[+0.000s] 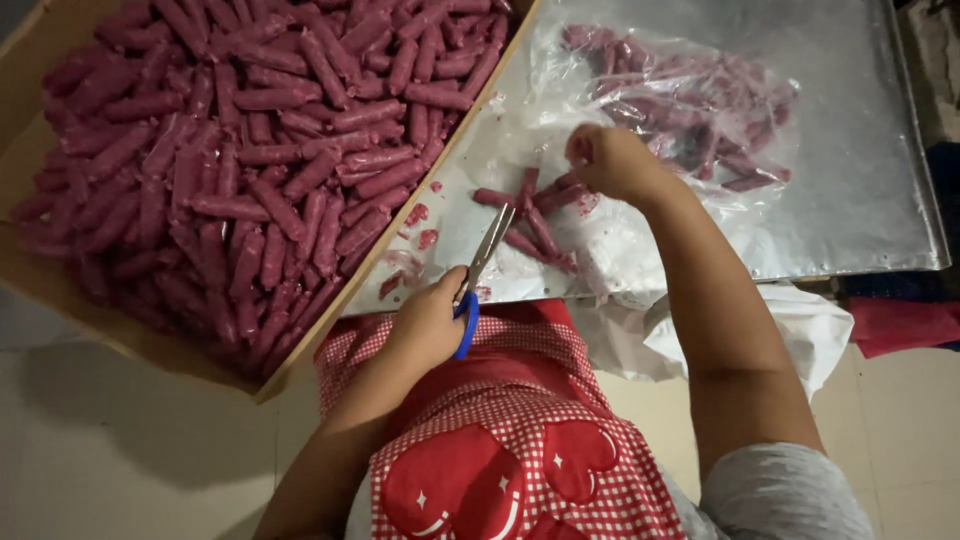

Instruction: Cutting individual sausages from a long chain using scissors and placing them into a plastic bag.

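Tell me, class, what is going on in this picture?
A person in a red checked apron sits at a metal tray. The left hand holds blue-handled scissors, blades towards a few loose sausages. The right hand rests on that small pile. A cardboard box at the left is full of sausages; a clear bag holds more.

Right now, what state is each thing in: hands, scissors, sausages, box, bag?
Left hand: gripping the scissors' blue handle.
Scissors: blades slightly parted, pointing at loose sausages.
Right hand: closed over the loose sausages.
Loose sausages: scattered on the metal tray.
Cardboard box: open, heaped with sausages.
Plastic bag: lying flat, partly filled.
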